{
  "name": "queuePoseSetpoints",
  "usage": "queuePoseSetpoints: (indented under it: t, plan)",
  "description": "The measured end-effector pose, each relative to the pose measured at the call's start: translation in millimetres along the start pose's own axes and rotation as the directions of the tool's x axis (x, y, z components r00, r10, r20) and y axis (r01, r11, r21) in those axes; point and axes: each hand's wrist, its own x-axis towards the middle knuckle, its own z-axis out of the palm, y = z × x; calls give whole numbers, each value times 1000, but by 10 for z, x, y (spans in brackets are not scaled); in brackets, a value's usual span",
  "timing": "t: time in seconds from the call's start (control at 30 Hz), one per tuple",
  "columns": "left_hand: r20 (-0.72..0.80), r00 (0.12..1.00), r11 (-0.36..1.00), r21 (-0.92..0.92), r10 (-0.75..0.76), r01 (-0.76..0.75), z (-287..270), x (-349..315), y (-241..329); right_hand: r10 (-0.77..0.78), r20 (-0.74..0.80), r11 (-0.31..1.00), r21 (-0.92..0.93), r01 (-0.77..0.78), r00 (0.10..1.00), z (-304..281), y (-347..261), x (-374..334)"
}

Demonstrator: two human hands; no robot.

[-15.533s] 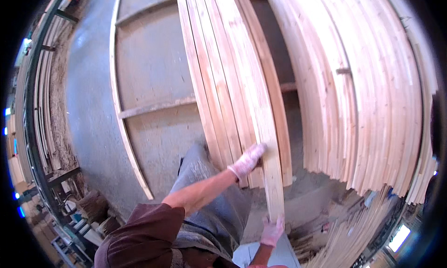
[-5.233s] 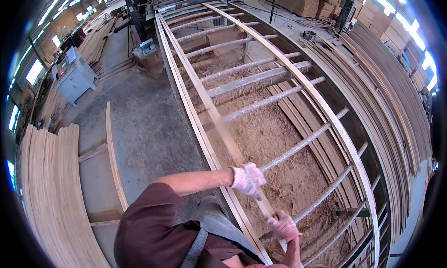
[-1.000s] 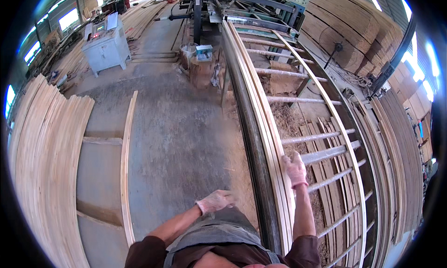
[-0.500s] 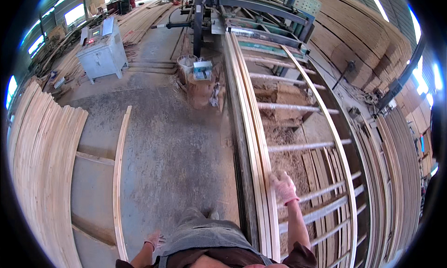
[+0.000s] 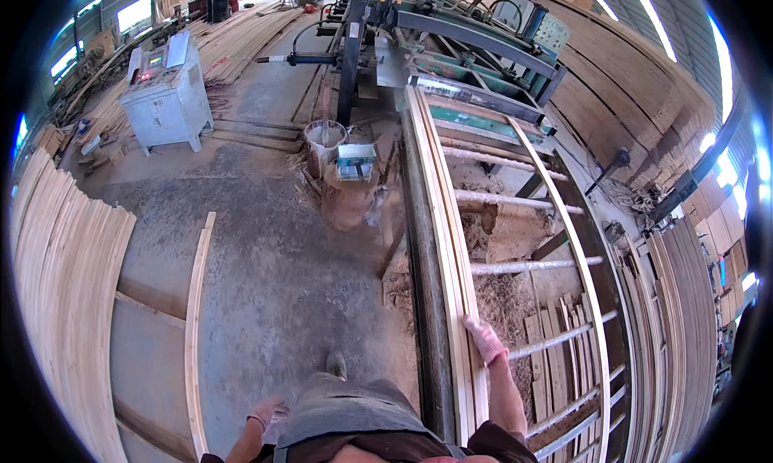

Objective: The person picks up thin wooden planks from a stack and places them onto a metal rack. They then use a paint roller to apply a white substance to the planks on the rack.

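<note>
My right hand (image 5: pixel 485 340), in a pale pink work glove, is closed at the right edge of a bundle of long wooden strips (image 5: pixel 448 245). Its fingertips lie on the outermost strip, and part of the grip is hidden. Side by side, the strips run away from me along the left rail of a roller frame, up to a machine (image 5: pixel 475 32). Down by my left hip hangs my left hand (image 5: pixel 270 412), also gloved, with fingers apart and nothing in them. A single wooden strip (image 5: pixel 193 326) lies to its left.
Another long strip (image 5: pixel 568 229) lies across the rollers (image 5: pixel 523 266) at the right. Stacked boards (image 5: pixel 68 262) stand at the left, beyond the single strip. Ahead are a grey control cabinet (image 5: pixel 167 101), a bucket (image 5: pixel 325 138) and a small box (image 5: pixel 356 162) on a stump.
My right hand has moved slightly nearer and turned further over the strips' edge. The view has shifted, with the machine lower in it. My left hand still hangs by my hip.
</note>
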Motion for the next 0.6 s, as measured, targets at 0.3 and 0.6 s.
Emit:
queuePoseSetpoints:
  t: [0.3, 0.6]
  plan:
    - [107, 962, 955, 134, 250, -263, -171, 965, 1883, 88, 149, 872, -490, -3, 985, -482, -822, 468]
    - [-55, 993, 985, -134, 100, -107, 607, 1887, 3908, -372, -132, 868, -400, 294, 919, -448, -2627, 2670]
